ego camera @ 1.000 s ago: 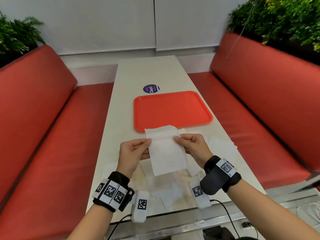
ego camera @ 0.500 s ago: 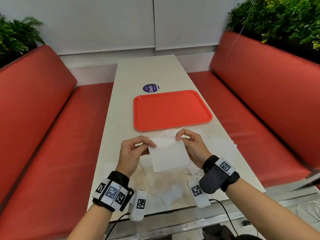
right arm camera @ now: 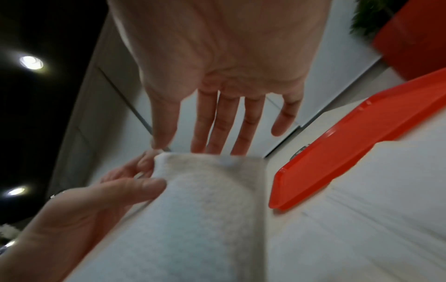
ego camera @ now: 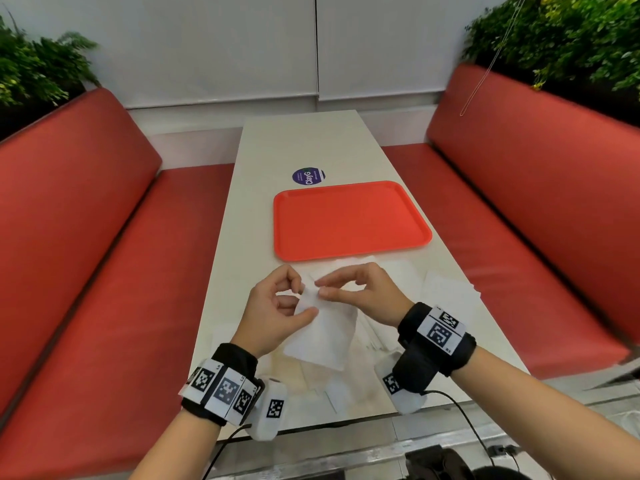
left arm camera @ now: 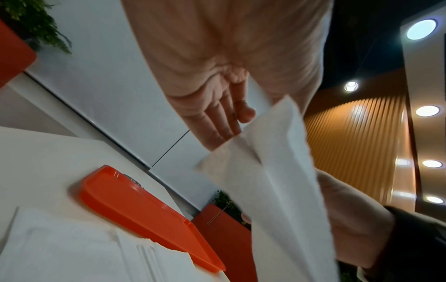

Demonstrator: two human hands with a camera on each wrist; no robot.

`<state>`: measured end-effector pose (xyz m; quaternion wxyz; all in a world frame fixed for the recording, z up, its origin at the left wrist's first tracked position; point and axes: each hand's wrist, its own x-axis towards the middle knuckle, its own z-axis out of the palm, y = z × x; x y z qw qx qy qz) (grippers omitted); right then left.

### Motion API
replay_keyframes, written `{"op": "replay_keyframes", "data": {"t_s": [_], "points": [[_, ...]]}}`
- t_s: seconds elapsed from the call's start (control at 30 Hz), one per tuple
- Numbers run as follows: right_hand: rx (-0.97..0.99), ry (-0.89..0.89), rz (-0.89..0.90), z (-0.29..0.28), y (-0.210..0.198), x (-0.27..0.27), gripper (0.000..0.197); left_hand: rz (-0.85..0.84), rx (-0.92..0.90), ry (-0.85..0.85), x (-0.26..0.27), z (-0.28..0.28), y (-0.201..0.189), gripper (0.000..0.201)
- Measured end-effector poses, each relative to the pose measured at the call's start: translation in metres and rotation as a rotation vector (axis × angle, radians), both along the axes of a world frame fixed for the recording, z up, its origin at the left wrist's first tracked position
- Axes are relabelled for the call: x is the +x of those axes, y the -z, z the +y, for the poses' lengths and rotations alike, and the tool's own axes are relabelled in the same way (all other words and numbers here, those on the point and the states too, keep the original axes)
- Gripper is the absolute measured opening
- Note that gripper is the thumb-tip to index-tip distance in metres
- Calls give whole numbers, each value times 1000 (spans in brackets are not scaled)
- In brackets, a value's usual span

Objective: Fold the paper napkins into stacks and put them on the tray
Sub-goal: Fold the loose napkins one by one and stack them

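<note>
A white paper napkin (ego camera: pixel 323 332) hangs folded in the air above the table's near end, held by both hands. My left hand (ego camera: pixel 277 306) pinches its left top corner between thumb and fingers. My right hand (ego camera: pixel 353 291) pinches the top edge right beside it, thumb and forefinger together. The wrist views show the same napkin (left arm camera: pixel 272 181) (right arm camera: pixel 193 209) doubled over between the two hands. The orange tray (ego camera: pixel 349 220) lies bare on the table just beyond the hands. More loose white napkins (ego camera: pixel 446 292) lie flat on the table under and to the right of the hands.
The narrow white table (ego camera: pixel 301 147) runs away from me between two red benches (ego camera: pixel 86 237) (ego camera: pixel 540 202). A round purple sticker (ego camera: pixel 308 176) sits behind the tray. Plants stand behind both bench backs. Cables hang at the table's near edge.
The napkin was spread wide between the two hands; now the hands have come together and the napkin is folded narrower, hanging below them.
</note>
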<state>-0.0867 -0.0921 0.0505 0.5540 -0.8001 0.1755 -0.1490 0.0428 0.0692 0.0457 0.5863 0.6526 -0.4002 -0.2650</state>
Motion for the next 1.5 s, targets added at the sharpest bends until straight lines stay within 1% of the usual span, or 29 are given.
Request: {"op": "replay_keyframes", "data": {"t_s": [0.07,0.13,0.17,0.2,0.27,0.3,0.37,0.5,0.6,0.67,0.7,0.73,0.8,0.87,0.9,1.0,1.03,1.07,1.13,1.2,1.27,1.37,1.5], "points": [[-3,-30,-8,4,1,4,17,30,4,-3,-2,1,-1,48],[2,-31,-19,6,4,7,15,20,11,-25,-3,3,-1,57],[6,-34,-22,7,4,8,14,7,12,-43,-4,4,0,55],[7,-39,-22,8,5,10,14,-5,13,-67,-4,5,0,47],[-3,-50,-21,11,6,13,16,-10,25,-122,-4,8,1,20],[-8,-54,-18,13,7,15,18,-8,31,-145,-3,10,2,12],[-6,-63,-9,16,9,20,18,-21,41,-172,1,15,4,8],[25,-90,15,19,15,29,13,-61,35,-264,11,34,5,9],[148,-194,110,22,27,28,12,-66,39,-354,17,60,15,11],[240,-249,165,30,37,27,14,-34,48,-416,12,76,28,12],[316,-260,183,36,41,26,13,2,46,-449,10,83,36,12],[404,-266,212,43,45,27,16,54,42,-485,8,88,44,12],[554,-262,266,56,53,32,31,155,29,-548,9,93,57,11],[607,-222,257,66,59,41,40,220,36,-580,14,95,63,7],[583,-188,241,68,64,48,42,243,43,-584,18,95,64,8],[442,-50,192,74,75,70,38,283,101,-541,36,99,67,32],[392,-9,182,76,79,77,34,265,133,-522,43,101,68,37],[341,24,176,78,83,82,28,227,162,-505,49,102,69,38],[251,68,175,83,89,91,19,101,228,-507,60,103,71,29],[208,84,171,90,92,98,16,-9,299,-540,68,103,74,20],[152,87,177,95,93,104,19,-59,339,-555,73,102,81,18],[80,89,241,99,101,109,22,-119,364,-532,80,100,90,17],[52,86,312,101,113,108,23,-227,419,-488,84,96,104,17]]}}
